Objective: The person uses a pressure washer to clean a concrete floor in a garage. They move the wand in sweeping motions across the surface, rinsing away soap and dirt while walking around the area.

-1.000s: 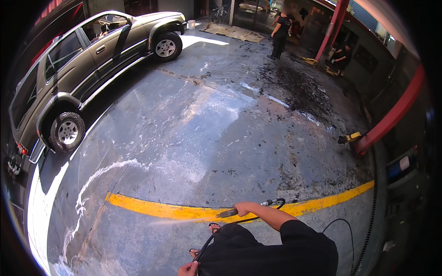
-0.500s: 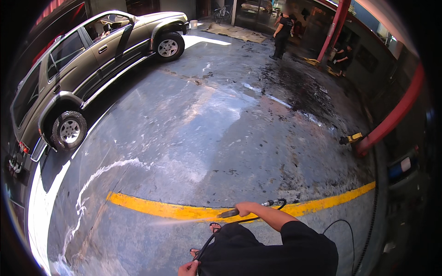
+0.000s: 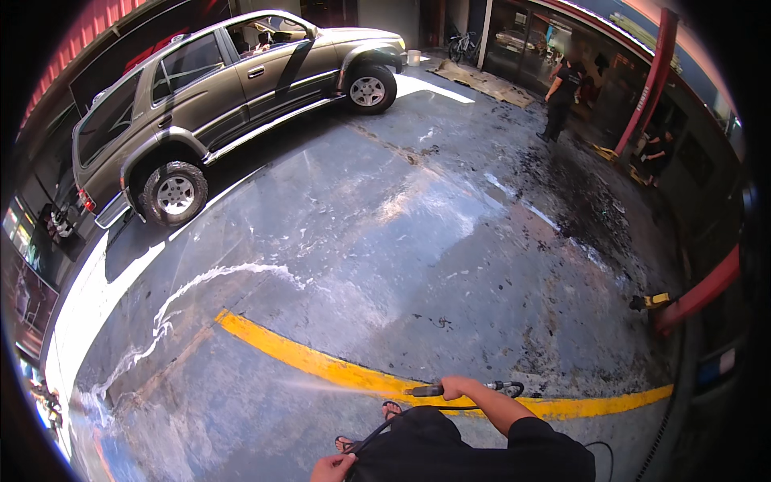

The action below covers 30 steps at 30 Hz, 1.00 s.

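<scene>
My right hand [image 3: 456, 388] is wrapped round a dark pressure washer gun [image 3: 426, 391] whose tip points left. From it a thin white spray [image 3: 317, 386] shoots over the yellow floor line [image 3: 309, 357]. Low in the picture, my left hand [image 3: 333, 467] grips the black hose [image 3: 371, 438], which passes in front of my body and on toward the gun. Between the hose and the line show my feet in flip-flops [image 3: 390, 410]. A streak of white foam [image 3: 173, 301] curves across the wet grey floor [image 3: 361, 265] on the left.
A brown SUV [image 3: 241, 88] stands at the far left. Black grime [image 3: 574, 189] covers the floor at the back right, near a standing person [image 3: 560, 96]. Another person [image 3: 658, 155] is low beside a red post [image 3: 649, 80]. A red lift arm [image 3: 703, 291] juts in at right.
My view has swung left and tilted, so the SUV and floor line sit farther right in the picture. Both hands keep their hold, and the spray still runs left.
</scene>
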Each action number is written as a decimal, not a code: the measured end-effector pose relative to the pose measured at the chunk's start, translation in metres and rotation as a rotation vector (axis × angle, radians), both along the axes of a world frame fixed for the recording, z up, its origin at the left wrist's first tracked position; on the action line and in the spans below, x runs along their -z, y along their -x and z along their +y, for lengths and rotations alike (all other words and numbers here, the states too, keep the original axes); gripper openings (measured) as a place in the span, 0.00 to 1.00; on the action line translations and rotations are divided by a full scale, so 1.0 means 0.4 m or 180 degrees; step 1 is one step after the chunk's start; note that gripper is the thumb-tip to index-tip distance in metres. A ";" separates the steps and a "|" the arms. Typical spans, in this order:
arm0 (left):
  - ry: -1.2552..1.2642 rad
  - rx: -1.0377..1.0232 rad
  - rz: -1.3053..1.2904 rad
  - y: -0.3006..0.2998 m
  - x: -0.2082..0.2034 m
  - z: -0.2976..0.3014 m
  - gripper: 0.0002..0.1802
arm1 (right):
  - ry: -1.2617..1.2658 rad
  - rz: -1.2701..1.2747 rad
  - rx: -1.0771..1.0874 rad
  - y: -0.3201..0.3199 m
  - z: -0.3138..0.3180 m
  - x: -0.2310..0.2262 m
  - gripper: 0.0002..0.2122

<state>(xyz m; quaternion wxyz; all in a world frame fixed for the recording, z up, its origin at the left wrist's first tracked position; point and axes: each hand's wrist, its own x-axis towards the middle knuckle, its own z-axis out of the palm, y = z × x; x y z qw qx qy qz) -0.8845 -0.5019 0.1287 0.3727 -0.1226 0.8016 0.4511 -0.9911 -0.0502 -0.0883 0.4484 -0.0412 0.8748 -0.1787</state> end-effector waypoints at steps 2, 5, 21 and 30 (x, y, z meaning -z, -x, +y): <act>-0.0023 -0.0049 -0.0020 -0.001 -0.001 -0.001 0.30 | 0.0021 0.0010 0.0000 0.003 0.001 0.008 0.18; -0.0108 -0.0082 -0.0067 -0.001 0.001 -0.001 0.29 | 0.0020 0.0052 -0.0070 0.011 0.001 0.007 0.18; -0.0034 0.0057 -0.0199 0.022 -0.030 0.003 0.31 | 0.0132 0.0025 0.0083 0.015 -0.013 0.009 0.17; 0.0072 -0.0164 -0.0322 0.008 0.057 -0.032 0.26 | 0.0126 -0.0037 0.0047 0.014 -0.023 0.005 0.18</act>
